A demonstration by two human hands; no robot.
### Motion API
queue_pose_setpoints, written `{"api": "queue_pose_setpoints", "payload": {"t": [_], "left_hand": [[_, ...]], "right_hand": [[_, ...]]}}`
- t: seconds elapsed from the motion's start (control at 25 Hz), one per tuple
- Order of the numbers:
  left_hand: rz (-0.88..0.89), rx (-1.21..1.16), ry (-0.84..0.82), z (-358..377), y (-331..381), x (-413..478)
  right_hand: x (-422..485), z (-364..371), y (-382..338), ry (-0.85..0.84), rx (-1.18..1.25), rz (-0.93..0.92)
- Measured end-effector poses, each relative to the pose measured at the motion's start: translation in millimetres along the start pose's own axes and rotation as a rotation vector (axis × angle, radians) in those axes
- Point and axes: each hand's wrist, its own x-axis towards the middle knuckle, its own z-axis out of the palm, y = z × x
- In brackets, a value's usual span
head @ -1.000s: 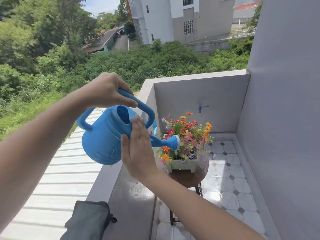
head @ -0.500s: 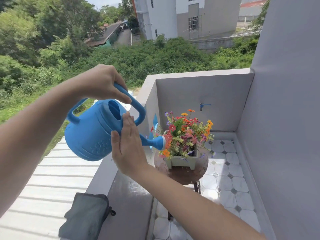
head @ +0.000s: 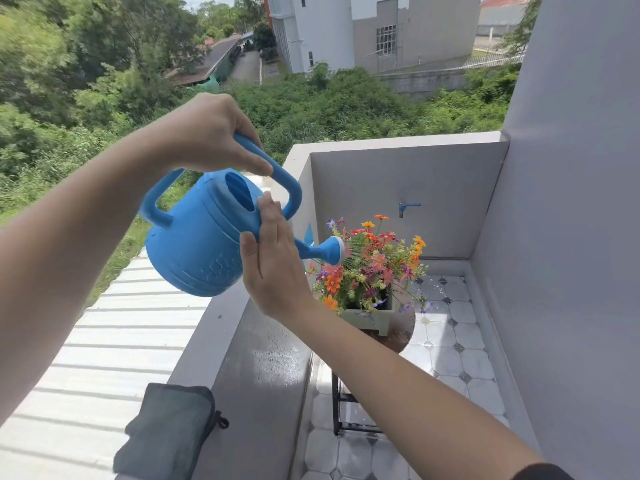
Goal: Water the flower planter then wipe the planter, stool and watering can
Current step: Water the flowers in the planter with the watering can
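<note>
Folded cloth [head: 166,431] on ledge [head: 256,393]

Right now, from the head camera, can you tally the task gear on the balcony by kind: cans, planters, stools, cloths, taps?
Blue watering can: 1, tilted, held by the left hand, steadied by the right hand
Flower planter: 1
Stool: 1, under the planter
Folded dark cloth: 1, on the ledge
Blue wall tap: 1
Total: 5
</note>
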Motion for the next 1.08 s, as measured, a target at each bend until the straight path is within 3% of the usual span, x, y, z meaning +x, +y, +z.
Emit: {"api": "queue_pose_setpoints", "payload": {"t": [0.32,0.64,1.08], "left_hand": [[-0.002,0.048,-0.114,-1,-3,4],[0.027,0.002,-0.046,-2,9,21],[0.003,0.075,-0.110,-3,-7,44]], "right_hand": [[-11,11,-9,-0.018,0.053,0.020],[9,-7,5,0.110,0.010,-0.031],[27,11,6,0.060,0.063,0.014]]}}
